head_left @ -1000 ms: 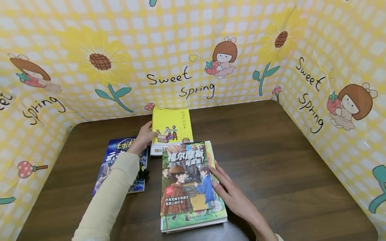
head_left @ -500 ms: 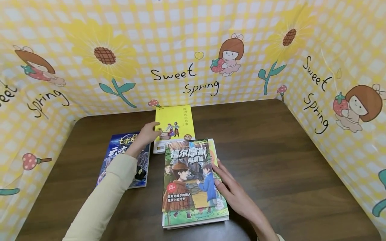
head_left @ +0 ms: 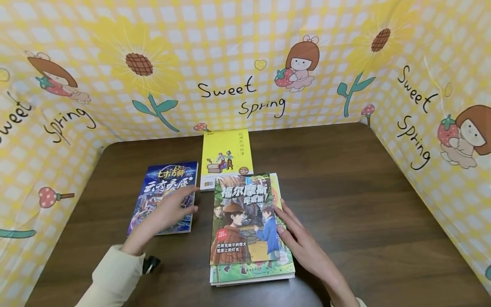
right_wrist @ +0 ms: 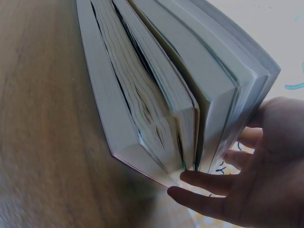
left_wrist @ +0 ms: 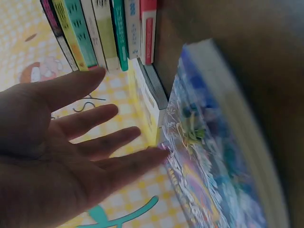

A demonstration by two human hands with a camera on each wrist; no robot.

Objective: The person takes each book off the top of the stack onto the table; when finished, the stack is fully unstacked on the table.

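Observation:
In the head view my left hand is over the blue-covered book, fingers apart and holding nothing. The left wrist view shows the same hand with spread, relaxed fingers beside the blue book. A yellow book lies flat behind, close to the back wall. At centre stands a stack of several books, topped by a comic-style cover with a figure in a brown hat; a green book juts out beneath. My right hand rests its fingertips against the stack's right side, fingers fairly straight.
The dark wooden table has yellow checked cloth rising at its back and sides. The stack's spines show in the left wrist view, its page edges in the right. A small black object sits at my left cuff.
My left hand has left the yellow book's left edge and drawn back toward me over the blue book. The yellow book now lies straighter. My right hand stays beside the stack.

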